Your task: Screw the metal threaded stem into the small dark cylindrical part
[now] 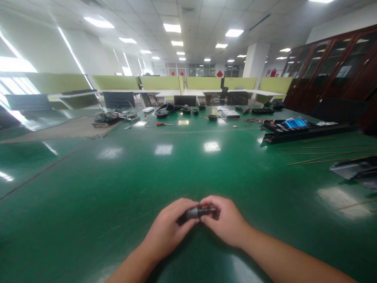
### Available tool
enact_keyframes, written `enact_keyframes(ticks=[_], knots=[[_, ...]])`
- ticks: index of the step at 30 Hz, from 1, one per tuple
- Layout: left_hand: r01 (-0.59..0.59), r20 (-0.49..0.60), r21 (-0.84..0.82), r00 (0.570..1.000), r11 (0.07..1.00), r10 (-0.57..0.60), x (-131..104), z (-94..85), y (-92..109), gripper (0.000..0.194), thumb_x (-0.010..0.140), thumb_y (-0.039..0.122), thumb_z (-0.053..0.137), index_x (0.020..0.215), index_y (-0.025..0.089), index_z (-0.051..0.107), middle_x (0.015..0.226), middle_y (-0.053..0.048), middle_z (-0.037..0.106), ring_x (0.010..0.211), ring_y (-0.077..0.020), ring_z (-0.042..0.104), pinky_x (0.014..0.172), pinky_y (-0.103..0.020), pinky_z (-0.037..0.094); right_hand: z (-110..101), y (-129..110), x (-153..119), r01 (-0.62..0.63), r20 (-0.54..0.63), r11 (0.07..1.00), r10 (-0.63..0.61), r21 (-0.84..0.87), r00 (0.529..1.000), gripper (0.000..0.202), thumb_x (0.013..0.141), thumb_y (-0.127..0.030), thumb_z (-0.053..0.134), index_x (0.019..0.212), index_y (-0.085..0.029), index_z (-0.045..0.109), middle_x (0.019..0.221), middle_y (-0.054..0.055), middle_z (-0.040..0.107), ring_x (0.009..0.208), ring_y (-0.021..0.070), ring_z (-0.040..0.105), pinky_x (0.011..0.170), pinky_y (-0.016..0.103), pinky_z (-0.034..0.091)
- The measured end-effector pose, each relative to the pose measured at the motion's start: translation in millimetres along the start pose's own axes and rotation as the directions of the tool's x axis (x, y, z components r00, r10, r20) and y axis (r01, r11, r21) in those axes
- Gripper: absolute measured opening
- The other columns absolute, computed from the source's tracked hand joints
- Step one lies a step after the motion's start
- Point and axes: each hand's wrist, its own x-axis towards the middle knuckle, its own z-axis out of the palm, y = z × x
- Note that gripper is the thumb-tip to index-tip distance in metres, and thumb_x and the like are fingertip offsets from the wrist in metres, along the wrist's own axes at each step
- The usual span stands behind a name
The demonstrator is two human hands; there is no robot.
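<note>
Between my hands, just above the green tabletop (141,173), lies a small dark cylindrical part (193,213) with a grey barrel and a narrower ridged black end. It is held about level, the thin end pointing right. My left hand (172,222) wraps its fingers and thumb round the wide barrel end. At the narrow end, my right hand (226,220) pinches the part between thumb and fingers. Fingers cover both ends, so its exact kind cannot be made out.
A red-handled screwdriver (161,124) lies farther back. A pile of electronic parts (113,116) is at back left. To the right are a long black tray (297,133) with a blue packet (296,123) and several thin rods (324,152).
</note>
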Motion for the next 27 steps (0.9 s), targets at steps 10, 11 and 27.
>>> enact_keyframes(ticks=[10,11,27], knots=[[-0.007,-0.022,0.059,1.000,0.998,0.008,-4.5,4.2,-7.0,0.028,0.087,0.022,0.069,0.115,0.026,0.066,0.109,-0.002,0.071,0.099,-0.0176,0.067,0.092,-0.028,0.055,-3.0,1.9,1.5,0.020,0.006,0.999,-0.019,-0.026,1.000,0.016,0.075,-0.019,0.072,0.090,-0.023,0.078,0.084,0.001,0.074,0.078,0.0170,0.066,0.072,0.026,0.048],[-0.011,-0.028,0.073,1.000,0.997,0.013,-4.9,5.0,-7.8,0.029,0.087,0.023,0.069,0.116,0.026,0.066,0.110,-0.002,0.071,0.100,-0.0180,0.067,0.093,-0.029,0.055,-3.2,2.0,1.8,0.019,0.005,1.000,-0.019,-0.024,1.000,0.016,0.075,-0.019,0.073,0.090,-0.023,0.078,0.084,0.001,0.074,0.078,0.0170,0.066,0.071,0.026,0.048],[-0.040,-0.042,0.165,0.998,0.986,0.048,-6.5,5.0,-10.9,0.030,0.086,0.029,0.071,0.116,0.026,0.069,0.109,-0.004,0.074,0.103,-0.0229,0.070,0.097,-0.037,0.057,-4.2,1.0,4.2,-0.039,0.030,0.998,0.037,0.046,0.999,0.015,0.075,-0.020,0.073,0.088,-0.021,0.079,0.086,0.003,0.077,0.080,0.0192,0.071,0.073,0.027,0.051]])
